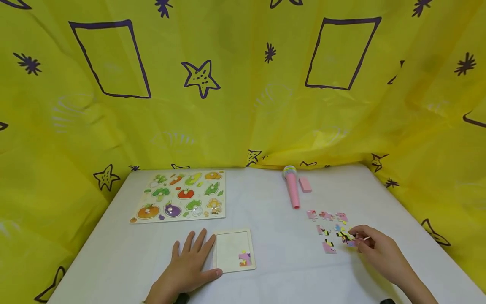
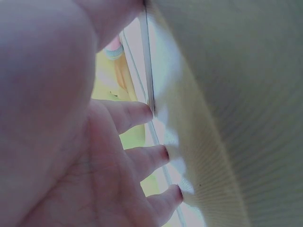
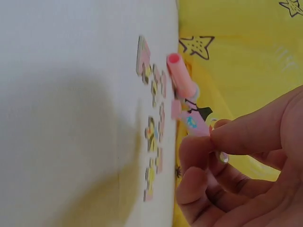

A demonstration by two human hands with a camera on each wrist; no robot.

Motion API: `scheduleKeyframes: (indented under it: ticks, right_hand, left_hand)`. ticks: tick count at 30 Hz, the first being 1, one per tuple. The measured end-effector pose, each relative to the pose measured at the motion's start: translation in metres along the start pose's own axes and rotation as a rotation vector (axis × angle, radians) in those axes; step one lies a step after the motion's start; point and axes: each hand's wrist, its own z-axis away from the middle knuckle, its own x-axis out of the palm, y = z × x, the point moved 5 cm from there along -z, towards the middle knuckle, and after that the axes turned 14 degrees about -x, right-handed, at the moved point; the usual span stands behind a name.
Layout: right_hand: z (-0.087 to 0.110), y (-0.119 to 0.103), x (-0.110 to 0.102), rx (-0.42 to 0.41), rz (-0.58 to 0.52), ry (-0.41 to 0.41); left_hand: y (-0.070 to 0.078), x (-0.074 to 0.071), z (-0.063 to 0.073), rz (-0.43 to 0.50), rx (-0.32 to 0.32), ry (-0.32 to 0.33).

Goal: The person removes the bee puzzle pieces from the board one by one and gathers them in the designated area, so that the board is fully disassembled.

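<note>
My right hand [image 1: 381, 251] pinches a jigsaw piece [image 3: 196, 122], pink with blue and black printing, between thumb and fingertips. It is held over the right side of a group of loose jigsaw pieces [image 1: 329, 247] in pink, yellow and black. With its fingers spread, my left hand [image 1: 186, 266] rests on the table, its index finger and thumb at the left edge of a square wooden puzzle tray [image 1: 228, 249]. One pink and yellow piece [image 1: 246, 258] lies in the tray's lower right corner.
A vegetable peg puzzle board [image 1: 203, 202] lies at the back left. At the back right are a pink toy microphone [image 1: 292, 190] and a small pink block [image 1: 305, 185]. Behind the white table [image 1: 281, 257] hangs a yellow patterned curtain [image 1: 235, 118], which also runs along both sides.
</note>
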Motion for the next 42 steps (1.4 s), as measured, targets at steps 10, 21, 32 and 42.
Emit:
scheduleKeyframes:
  ticks: [10, 21, 32, 42]
  right_hand:
    - [0.0, 0.031, -0.005, 0.132, -0.037, -0.17]
    - [-0.003, 0.03, 0.01, 0.17, -0.102, -0.215]
    - [-0.001, 0.028, 0.015, 0.091, -0.159, -0.184]
    - [-0.002, 0.032, 0.018, 0.049, -0.215, -0.216]
  left_hand:
    - [-0.002, 0.004, -0.001, 0.028, 0.017, 0.007]
    - [-0.006, -0.001, -0.001, 0.019, 0.013, 0.009]
    - [-0.003, -0.002, -0.001, 0.002, 0.011, 0.018]
    - [-0.003, 0.002, -0.001, -0.006, 0.007, 0.005]
